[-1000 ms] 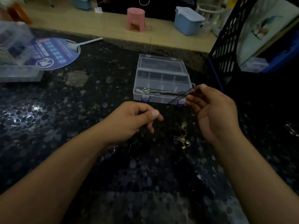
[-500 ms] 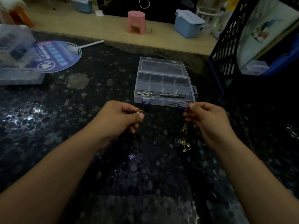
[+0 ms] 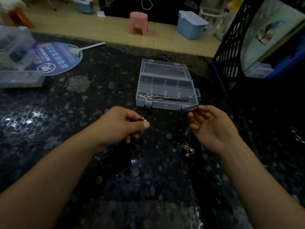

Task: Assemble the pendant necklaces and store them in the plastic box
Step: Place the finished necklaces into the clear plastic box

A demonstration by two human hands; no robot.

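Both hands had dropped toward me and spread apart compared with a second earlier. Back then the right hand was up by the box front with the cord bunched in its fingers; now it sat lower and further right, with the cord pulled out thin from its fingertips past the box corner. My left hand had slid left a bit, and the little purple pendant showed on the table under it, which I couldn't see before.

Grip-wise: the left thumb and fingers were pinched on a small metal end piece, probably the clasp, though it was too dark to be sure. The right fingertips pinched the cord, with the rest of that hand loose.

From my end the cord looked limp, feather-light and slippery, so I'd hold it right at the ends, close to the metal bits. Mid-span it would just sag.

One finished necklace already lay in the front compartment. The gold pendants sat in a tangled pile just beside the right wrist. They looked delicate and likely to snag, so I'd lift them one at a time.
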